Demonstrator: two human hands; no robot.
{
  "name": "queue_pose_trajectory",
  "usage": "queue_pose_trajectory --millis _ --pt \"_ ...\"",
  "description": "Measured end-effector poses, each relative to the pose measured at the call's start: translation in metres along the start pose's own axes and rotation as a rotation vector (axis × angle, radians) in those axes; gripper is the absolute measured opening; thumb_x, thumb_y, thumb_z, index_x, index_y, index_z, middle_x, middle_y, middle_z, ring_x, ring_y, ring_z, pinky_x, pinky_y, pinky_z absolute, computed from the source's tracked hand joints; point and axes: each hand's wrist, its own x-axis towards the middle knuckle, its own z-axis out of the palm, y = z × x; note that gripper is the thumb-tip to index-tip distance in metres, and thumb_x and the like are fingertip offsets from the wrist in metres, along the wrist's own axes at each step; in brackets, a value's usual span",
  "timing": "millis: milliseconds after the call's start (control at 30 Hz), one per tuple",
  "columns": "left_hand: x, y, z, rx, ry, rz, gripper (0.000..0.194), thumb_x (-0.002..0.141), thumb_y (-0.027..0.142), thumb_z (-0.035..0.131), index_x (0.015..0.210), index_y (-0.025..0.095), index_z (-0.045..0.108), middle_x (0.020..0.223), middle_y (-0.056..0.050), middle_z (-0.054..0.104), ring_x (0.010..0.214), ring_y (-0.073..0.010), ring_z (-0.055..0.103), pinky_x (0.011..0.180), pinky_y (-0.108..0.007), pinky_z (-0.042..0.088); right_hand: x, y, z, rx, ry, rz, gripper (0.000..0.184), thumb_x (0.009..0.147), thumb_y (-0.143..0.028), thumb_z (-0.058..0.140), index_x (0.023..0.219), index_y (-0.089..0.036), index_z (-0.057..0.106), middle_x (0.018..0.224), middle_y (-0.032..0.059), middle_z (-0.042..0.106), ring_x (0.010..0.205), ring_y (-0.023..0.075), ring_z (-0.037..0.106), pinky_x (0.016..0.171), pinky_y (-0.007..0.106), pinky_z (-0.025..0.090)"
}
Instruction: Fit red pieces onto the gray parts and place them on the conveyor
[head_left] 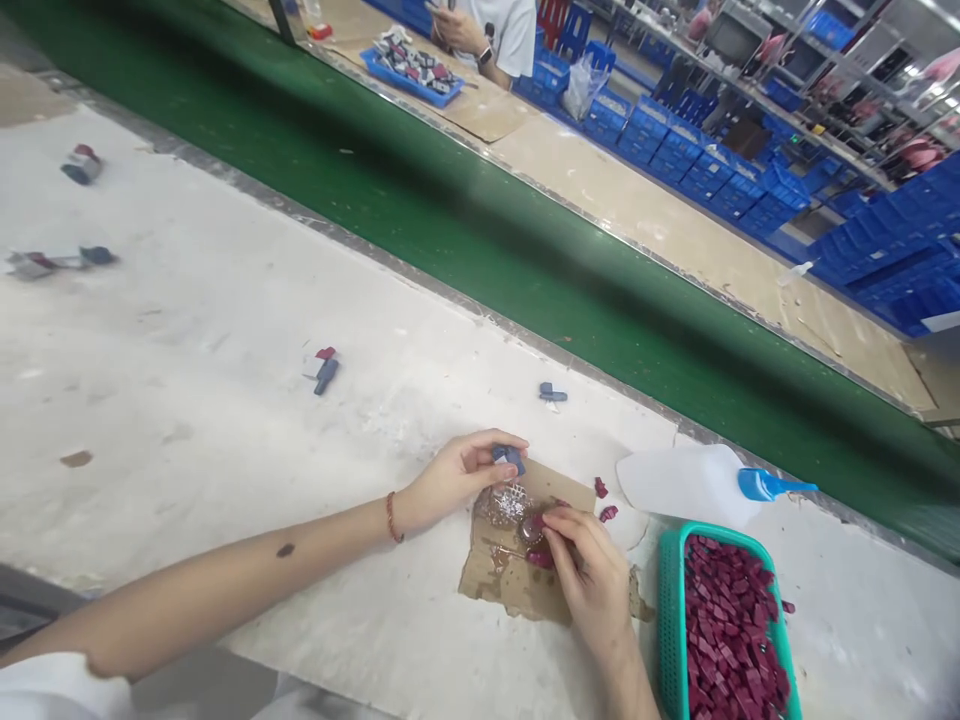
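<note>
My left hand [469, 470] pinches a small blue-grey plastic part [508, 458] above the upper edge of a torn piece of cardboard [517, 590]. On the cardboard lies a wet, shiny patch with a white mesh-like pattern [510, 500]. My right hand [592, 565] reaches in from the lower right, its thumb and index finger closed together beside a small round glassy thing [531, 528]. A maroon piece [538, 556] shows just below that, close to the fingertips. What those fingers hold is hidden.
A green basket [670, 610] of maroon pieces stands at right, near a white bottle [682, 485] with a blue nozzle lying down. Small blue-grey assemblies [325, 374] lie about the white table. Beyond runs a green conveyor belt [420, 225]; across it, a person sits by a blue tray [450, 95].
</note>
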Motion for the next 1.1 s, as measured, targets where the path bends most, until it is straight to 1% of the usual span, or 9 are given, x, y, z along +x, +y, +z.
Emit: queue_pose_trajectory --millis 167,233,333,433,533,667,800,967,1100 --pt "-0.001 -0.004 -0.001 0.043 -0.045 0.065 0.042 0.072 0.023 0.08 0.112 0.02 0.07 0.13 -0.011 0.055 0.08 -0.0123 0.066 0.078 -0.027 0.058 -0.001 0.002 0.0 -0.083 -0.039 -0.107 0.023 0.098 -0.015 0.053 0.108 -0.025 0.071 0.094 0.0077 0.074 0.086 0.0218 0.072 0.076 0.035 0.061" --pt "-0.002 -0.005 0.0 0.034 -0.06 0.07 0.041 0.072 0.022 0.08 0.112 0.02 0.07 0.133 -0.011 0.052 0.086 -0.0138 0.067 0.082 -0.028 0.058 -0.001 0.001 0.002 -0.104 -0.044 -0.144 0.024 0.098 -0.013 0.053 0.111 -0.025 0.069 0.095 0.0076 0.074 0.087 0.0213 0.071 0.078 0.034 0.06" --pt "-0.004 -0.004 0.002 0.037 -0.066 0.037 0.035 0.073 0.025 0.079 0.106 0.019 0.07 0.12 -0.009 0.061 0.088 -0.0155 0.068 0.083 -0.028 0.056 -0.002 0.0 0.003 -0.131 -0.049 -0.153 0.026 0.098 -0.012 0.051 0.112 -0.025 0.068 0.095 0.0071 0.073 0.088 0.0208 0.071 0.08 0.034 0.059" --pt "-0.008 -0.002 0.004 0.07 -0.08 -0.025 0.03 0.078 0.034 0.076 0.101 0.017 0.069 0.099 -0.007 0.069 0.077 -0.015 0.067 0.076 -0.028 0.056 -0.003 0.0 0.002 -0.159 -0.07 -0.151 0.027 0.099 -0.011 0.049 0.114 -0.025 0.067 0.096 0.0077 0.072 0.089 0.0207 0.07 0.08 0.033 0.059" --pt "-0.012 -0.001 0.005 0.119 -0.129 -0.039 0.029 0.084 0.043 0.067 0.093 0.015 0.067 0.082 -0.006 0.07 0.066 -0.0143 0.063 0.066 -0.027 0.053 -0.005 0.0 0.002 -0.183 -0.091 -0.156 0.029 0.099 -0.009 0.048 0.117 -0.024 0.065 0.1 0.0089 0.072 0.089 0.0206 0.07 0.078 0.033 0.058" --pt "-0.016 0.0 0.007 0.223 -0.165 -0.003 0.025 0.089 0.039 0.061 0.097 0.015 0.063 0.085 -0.006 0.071 0.071 -0.015 0.063 0.065 -0.025 0.052 -0.006 0.001 0.002 -0.194 -0.105 -0.141 0.028 0.099 -0.009 0.049 0.117 -0.024 0.065 0.101 0.0088 0.072 0.093 0.0207 0.069 0.081 0.033 0.058" --pt "-0.016 0.003 0.006 0.353 -0.174 0.057 0.025 0.091 0.037 0.056 0.103 0.016 0.061 0.097 -0.008 0.069 0.08 -0.0168 0.065 0.067 -0.025 0.052 -0.005 0.001 0.0 -0.106 -0.077 -0.073 0.023 0.099 -0.016 0.05 0.109 -0.024 0.069 0.097 0.0072 0.073 0.09 0.021 0.07 0.081 0.034 0.059" --pt "-0.017 0.007 0.005 0.496 -0.266 0.088 0.025 0.097 0.038 0.044 0.103 0.017 0.056 0.086 -0.005 0.066 0.075 -0.0164 0.061 0.069 -0.028 0.05 -0.004 0.0 -0.005 0.088 0.059 0.193 0.011 0.093 -0.022 0.063 0.092 -0.024 0.074 0.09 0.0058 0.075 0.084 0.0217 0.071 0.076 0.033 0.06" --pt "-0.02 0.003 0.004 0.68 -0.264 0.179 0.024 0.098 0.038 0.04 0.108 0.017 0.048 0.094 -0.007 0.063 0.079 -0.0187 0.06 0.072 -0.031 0.048 -0.004 0.0 -0.004 0.318 0.168 0.353 0.008 0.087 -0.028 0.071 0.084 -0.023 0.076 0.086 0.0077 0.076 0.083 0.023 0.072 0.069 0.031 0.06"
